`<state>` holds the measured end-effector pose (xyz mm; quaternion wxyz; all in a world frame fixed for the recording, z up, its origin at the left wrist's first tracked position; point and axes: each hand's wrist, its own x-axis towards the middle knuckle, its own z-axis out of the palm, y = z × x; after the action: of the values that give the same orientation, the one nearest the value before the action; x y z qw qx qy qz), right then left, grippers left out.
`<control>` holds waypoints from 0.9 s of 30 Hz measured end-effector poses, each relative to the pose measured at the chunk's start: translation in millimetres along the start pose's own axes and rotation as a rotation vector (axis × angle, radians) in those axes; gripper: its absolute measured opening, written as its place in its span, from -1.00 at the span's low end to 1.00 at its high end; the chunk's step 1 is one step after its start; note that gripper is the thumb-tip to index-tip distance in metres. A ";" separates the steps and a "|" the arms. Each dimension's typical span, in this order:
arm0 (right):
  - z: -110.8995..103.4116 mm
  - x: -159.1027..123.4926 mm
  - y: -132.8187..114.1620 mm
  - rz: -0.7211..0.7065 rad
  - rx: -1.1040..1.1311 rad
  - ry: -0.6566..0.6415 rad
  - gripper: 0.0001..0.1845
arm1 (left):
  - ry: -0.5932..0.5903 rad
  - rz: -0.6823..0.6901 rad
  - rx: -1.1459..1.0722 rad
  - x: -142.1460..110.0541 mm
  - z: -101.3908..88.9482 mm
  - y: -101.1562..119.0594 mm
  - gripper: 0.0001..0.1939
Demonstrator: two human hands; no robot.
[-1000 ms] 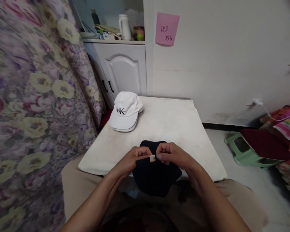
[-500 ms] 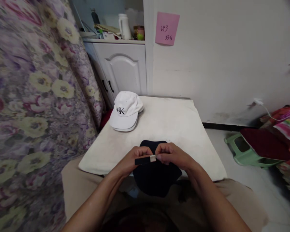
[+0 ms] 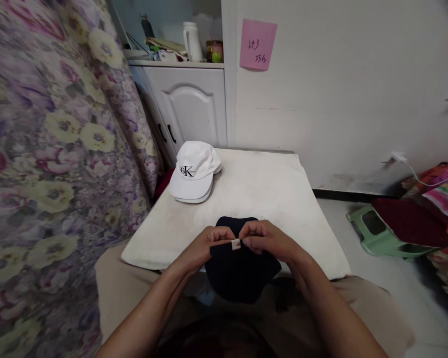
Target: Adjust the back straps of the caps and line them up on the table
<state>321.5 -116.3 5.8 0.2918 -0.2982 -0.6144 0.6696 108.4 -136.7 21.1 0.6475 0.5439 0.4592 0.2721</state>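
Note:
A dark navy cap [image 3: 242, 281] hangs over the near edge of the table, between my forearms. Its dark strap [image 3: 222, 248] runs across toward a small pale piece [image 3: 236, 244], which may be a label or a buckle. My left hand [image 3: 203, 244] is closed on the strap's left part, fingers curled. My right hand [image 3: 267, 240] pinches the strap just right of the pale piece. The fingertips of both hands nearly meet, and what lies under them is partly hidden.
White caps [image 3: 196, 166], stacked, rest on the pale covered table [image 3: 269, 184] at the back left. A floral curtain [image 3: 59, 174] hangs on the left. To the right, a green stool [image 3: 377, 233] with a dark red cover stands on the floor. A white cabinet [image 3: 190, 104] is behind.
The strap's left end has shifted slightly and now sits closer against the cap and my left hand. The pale piece has tilted a little. Both hands stay almost in place.

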 end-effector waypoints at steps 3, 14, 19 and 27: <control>-0.3 0.4 0.6 0.002 0.004 0.004 -0.92 | 0.001 -0.003 -0.001 0.3 -0.1 -0.9 -0.76; 5.7 0.8 -6.4 0.069 -0.119 0.102 -0.73 | 0.014 0.019 0.021 2.6 2.4 -0.5 -0.72; 5.9 2.0 -5.6 0.064 -0.151 0.115 -0.69 | 0.005 0.018 0.054 1.0 5.4 2.1 -0.73; 3.6 1.3 -7.6 0.075 -0.142 0.063 -0.71 | -0.059 0.052 0.055 -1.6 6.5 4.7 -0.78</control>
<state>318.0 -117.0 13.6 0.2639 -0.3620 -0.6391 0.6252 114.3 -139.8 25.9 0.6384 0.5808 0.4330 0.2600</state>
